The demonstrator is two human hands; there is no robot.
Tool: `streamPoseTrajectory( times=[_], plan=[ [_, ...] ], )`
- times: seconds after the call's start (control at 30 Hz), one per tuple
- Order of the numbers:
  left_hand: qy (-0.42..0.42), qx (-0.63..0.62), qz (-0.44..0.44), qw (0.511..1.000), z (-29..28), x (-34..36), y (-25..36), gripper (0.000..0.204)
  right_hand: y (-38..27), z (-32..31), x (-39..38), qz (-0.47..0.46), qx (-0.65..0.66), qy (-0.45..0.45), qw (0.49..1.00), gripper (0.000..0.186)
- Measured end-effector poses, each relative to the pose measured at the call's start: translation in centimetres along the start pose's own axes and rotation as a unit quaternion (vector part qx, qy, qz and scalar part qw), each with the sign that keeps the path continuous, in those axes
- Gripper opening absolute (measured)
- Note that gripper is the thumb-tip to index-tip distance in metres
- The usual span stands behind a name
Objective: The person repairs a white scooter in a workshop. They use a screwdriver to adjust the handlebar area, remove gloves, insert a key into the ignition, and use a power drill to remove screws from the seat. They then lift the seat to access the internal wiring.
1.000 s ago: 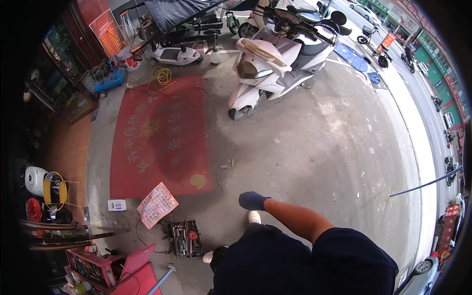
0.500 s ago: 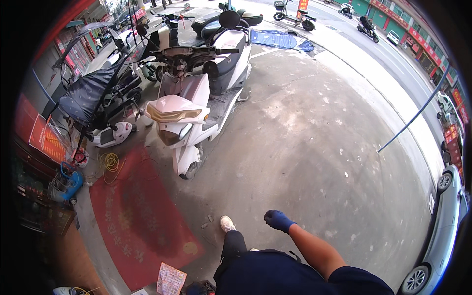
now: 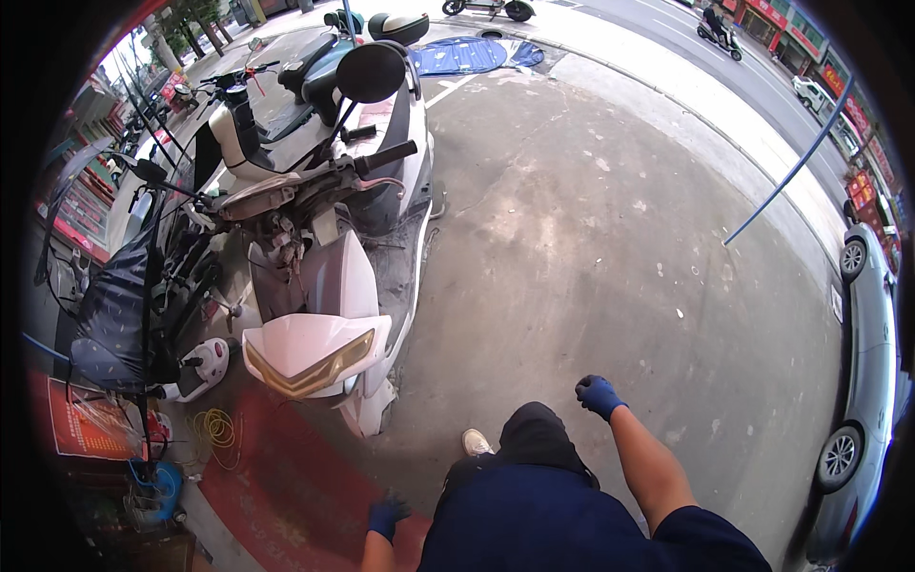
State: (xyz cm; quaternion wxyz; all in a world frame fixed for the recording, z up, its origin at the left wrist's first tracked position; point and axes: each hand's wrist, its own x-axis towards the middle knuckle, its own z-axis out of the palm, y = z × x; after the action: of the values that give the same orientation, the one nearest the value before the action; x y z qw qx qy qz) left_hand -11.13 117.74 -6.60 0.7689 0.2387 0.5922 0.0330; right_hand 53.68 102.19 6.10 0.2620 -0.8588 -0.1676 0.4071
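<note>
My left hand (image 3: 387,518), in a blue glove, hangs low over the red mat (image 3: 286,486). Its fingers look apart though slightly blurred, and I see nothing in them. On the other side my right hand (image 3: 599,396), gloved in the same blue, is held out over the concrete with its fingers curled in; its palm is hidden. Neither hand touches anything that I can see. Nearest to them, ahead and to the left, a white scooter (image 3: 329,272) stands with its front turned toward me. Wires (image 3: 286,250) lie exposed under its handlebar (image 3: 386,157).
Left of the scooter stand another vehicle under a dark cover (image 3: 119,305), a coiled yellow hose (image 3: 214,429) and a blue machine (image 3: 164,491). A blue pole (image 3: 791,172) rises at the right, near a parked silver car (image 3: 863,334). Blue sheeting (image 3: 467,55) lies far ahead.
I have stepped forward, so the white scooter looks larger and nearer. My left hand has come into view at the bottom. My right hand has moved rightward and slightly up in the picture.
</note>
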Motion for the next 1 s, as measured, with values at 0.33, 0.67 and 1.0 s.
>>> streamPoseTrajectory(
  times=[0.33,0.67,1.0],
  plan=[
    [0.235,0.085,-0.065,0.966,8.5,-6.6,23.4,0.028,-23.0,9.4,22.3,-0.133,-0.077,-0.133,0.979,0.038],
    [0.318,0.002,-0.148,0.936,18.2,-7.3,36.3,0.026,-35.4,23.0,39.6,-0.112,-0.188,-0.318,0.923,0.035],
    [0.401,-0.007,-0.204,0.893,23.1,-2.5,43.3,0.024,-38.9,48.1,47.2,-0.08,-0.132,-0.279,0.948,0.025]
  ],
)
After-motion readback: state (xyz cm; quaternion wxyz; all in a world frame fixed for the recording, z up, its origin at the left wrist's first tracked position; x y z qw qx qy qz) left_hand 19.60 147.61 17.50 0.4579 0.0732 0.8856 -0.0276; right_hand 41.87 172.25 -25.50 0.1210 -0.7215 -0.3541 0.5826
